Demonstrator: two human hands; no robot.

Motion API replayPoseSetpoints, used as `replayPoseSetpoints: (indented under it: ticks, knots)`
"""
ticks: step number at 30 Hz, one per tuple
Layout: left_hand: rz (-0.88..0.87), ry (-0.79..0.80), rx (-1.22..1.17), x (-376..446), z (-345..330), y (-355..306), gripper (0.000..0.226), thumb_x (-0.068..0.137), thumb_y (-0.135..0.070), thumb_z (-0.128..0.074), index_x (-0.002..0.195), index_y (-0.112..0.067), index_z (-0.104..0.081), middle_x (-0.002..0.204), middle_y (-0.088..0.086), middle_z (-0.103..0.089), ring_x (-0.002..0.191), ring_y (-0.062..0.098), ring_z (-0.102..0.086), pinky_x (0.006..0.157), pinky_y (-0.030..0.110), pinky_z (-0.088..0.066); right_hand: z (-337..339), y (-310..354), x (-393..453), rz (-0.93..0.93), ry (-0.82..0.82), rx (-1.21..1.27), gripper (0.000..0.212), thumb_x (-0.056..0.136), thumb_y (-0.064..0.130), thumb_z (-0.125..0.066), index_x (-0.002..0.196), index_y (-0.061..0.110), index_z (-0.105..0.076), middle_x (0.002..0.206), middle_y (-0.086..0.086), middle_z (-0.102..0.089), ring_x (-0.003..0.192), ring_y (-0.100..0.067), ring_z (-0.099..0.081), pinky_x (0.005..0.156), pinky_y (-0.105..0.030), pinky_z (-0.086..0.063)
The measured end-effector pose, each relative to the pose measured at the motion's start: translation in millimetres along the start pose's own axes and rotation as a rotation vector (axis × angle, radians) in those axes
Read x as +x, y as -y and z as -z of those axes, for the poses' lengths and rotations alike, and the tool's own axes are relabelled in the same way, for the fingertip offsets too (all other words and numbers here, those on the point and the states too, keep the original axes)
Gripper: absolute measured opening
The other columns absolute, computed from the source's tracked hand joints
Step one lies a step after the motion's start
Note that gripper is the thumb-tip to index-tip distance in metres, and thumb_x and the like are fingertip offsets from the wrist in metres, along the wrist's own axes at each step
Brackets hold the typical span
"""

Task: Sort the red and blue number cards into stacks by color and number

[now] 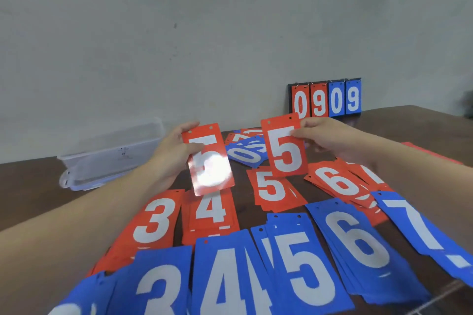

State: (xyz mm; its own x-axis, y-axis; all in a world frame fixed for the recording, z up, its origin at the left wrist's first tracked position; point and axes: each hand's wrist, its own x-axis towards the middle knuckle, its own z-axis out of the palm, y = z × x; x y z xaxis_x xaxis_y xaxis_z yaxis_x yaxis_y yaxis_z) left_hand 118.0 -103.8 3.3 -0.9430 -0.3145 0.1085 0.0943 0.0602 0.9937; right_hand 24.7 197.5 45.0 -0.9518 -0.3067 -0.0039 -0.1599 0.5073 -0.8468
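Note:
My left hand [172, 152] holds a red 5 card [208, 158] upright, its lower half washed out by glare. My right hand [325, 139] pinches another red 5 card [285, 147] by its upper right edge, just above the red 5 stack [272, 189]. On the table lie a red 3 stack [151, 220], a red 4 stack [211, 210] and a red 6 stack [337, 181]. In front of them sit the blue 3 stack [158, 286], blue 4 stack [227, 276], blue 5 stack [304, 263], blue 6 stack [358, 243] and blue 7 stack [419, 222].
A loose pile of mixed red and blue cards [245, 151] lies behind the two held cards. A flip scoreboard [326, 100] reading 0909 stands by the wall at the back right. A clear plastic box [110, 153] sits on the brown table [33, 181] at the left.

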Motion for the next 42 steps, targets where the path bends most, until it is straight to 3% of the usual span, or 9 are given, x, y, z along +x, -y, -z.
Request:
replayPoseSetpoints:
  ticks: [4, 8, 14, 19, 25, 28, 34, 37, 42]
  knots:
    - [0.034, -0.037, 0.014, -23.1, 22.1, -1.4, 0.049, 0.095, -0.003, -0.062, 0.137, -0.026, -0.054, 0.120, 0.006, -0.068, 0.102, 0.025, -0.070, 0.080, 0.042, -0.059, -18.8, -0.2, -12.6, -0.021, 0.045, 0.030, 0.011, 0.095, 0.024, -0.068, 0.103, 0.019, -0.064, 0.096, 0.000, -0.075, 0.073, -0.010, -0.064, 0.070, -0.025, -0.051]
    - [0.055, -0.044, -0.031, -40.6, 38.3, 1.1, 0.047, 0.095, -0.004, -0.063, 0.134, -0.029, -0.054, 0.113, 0.006, -0.072, 0.091, 0.024, -0.074, 0.068, 0.038, -0.058, -36.1, 6.3, -18.3, -0.028, 0.082, 0.038, 0.031, 0.091, 0.025, -0.072, 0.119, 0.024, -0.058, 0.107, 0.000, -0.075, 0.097, -0.017, -0.073, 0.088, -0.038, -0.059]
    - [0.079, -0.044, -0.156, -58.7, 36.9, 2.6, 0.038, 0.093, 0.002, -0.063, 0.124, -0.016, -0.051, 0.108, 0.017, -0.072, 0.087, 0.033, -0.072, 0.080, 0.054, -0.059, -61.3, 18.3, -25.8, -0.053, 0.131, 0.142, 0.032, 0.093, 0.011, -0.069, 0.118, 0.022, -0.052, 0.109, -0.012, -0.074, 0.093, -0.026, -0.075, 0.083, -0.045, -0.062]
    - [0.082, 0.035, -0.139, -49.7, 13.7, 7.4, 0.036, 0.091, 0.001, -0.067, 0.119, -0.016, -0.053, 0.114, 0.011, -0.071, 0.087, 0.026, -0.074, 0.072, 0.043, -0.062, -73.6, 26.9, -28.9, -0.067, 0.193, 0.238, 0.030, 0.095, 0.005, -0.065, 0.119, 0.019, -0.054, 0.102, -0.012, -0.076, 0.082, -0.023, -0.076, 0.063, -0.033, -0.062]
    - [0.026, 0.077, -0.030, -26.2, -30.7, 16.2, 0.037, 0.087, 0.000, -0.072, 0.112, -0.022, -0.055, 0.115, 0.011, -0.070, 0.092, 0.028, -0.074, 0.075, 0.043, -0.062, -76.0, 20.2, -25.0, -0.086, 0.221, 0.410, 0.024, 0.099, 0.007, -0.059, 0.121, 0.017, -0.058, 0.101, -0.011, -0.077, 0.090, -0.027, -0.076, 0.069, -0.037, -0.063]
    - [0.062, 0.097, 0.007, -18.7, -47.9, 18.5, 0.039, 0.086, -0.008, -0.076, 0.115, -0.022, -0.053, 0.108, 0.010, -0.073, 0.086, 0.025, -0.075, 0.067, 0.039, -0.063, -75.1, 8.5, -21.4, -0.112, 0.228, 0.451, 0.024, 0.103, 0.009, -0.051, 0.125, 0.014, -0.058, 0.104, -0.013, -0.076, 0.093, -0.029, -0.075, 0.074, -0.040, -0.063]
    - [0.097, 0.142, 0.057, -10.8, -77.7, 29.6, 0.038, 0.086, -0.010, -0.077, 0.112, -0.022, -0.052, 0.097, 0.008, -0.076, 0.076, 0.021, -0.076, 0.063, 0.033, -0.062, -65.5, -13.9, -13.0, -0.124, 0.224, 0.344, 0.030, 0.098, 0.037, -0.062, 0.122, 0.020, -0.058, 0.105, -0.007, -0.076, 0.091, -0.024, -0.076, 0.079, -0.040, -0.062]
    - [0.104, 0.170, 0.046, -3.2, -91.3, 32.1, 0.036, 0.088, -0.012, -0.076, 0.111, -0.025, -0.051, 0.099, 0.007, -0.074, 0.077, 0.018, -0.076, 0.061, 0.030, -0.061, -57.2, -25.4, -2.1, -0.105, 0.184, 0.287, 0.030, 0.093, 0.025, -0.071, 0.119, 0.021, -0.057, 0.103, -0.007, -0.077, 0.089, -0.022, -0.076, 0.079, -0.039, -0.063]
    - [0.032, 0.105, 0.180, 14.0, -98.5, 36.6, 0.031, 0.095, -0.024, -0.068, 0.119, -0.026, -0.050, 0.105, 0.004, -0.069, 0.086, 0.012, -0.071, 0.064, 0.025, -0.056, -41.7, -33.3, 17.9, -0.133, 0.195, 0.343, 0.025, 0.095, 0.017, -0.067, 0.118, 0.016, -0.059, 0.106, -0.008, -0.076, 0.090, -0.021, -0.076, 0.071, -0.035, -0.063]
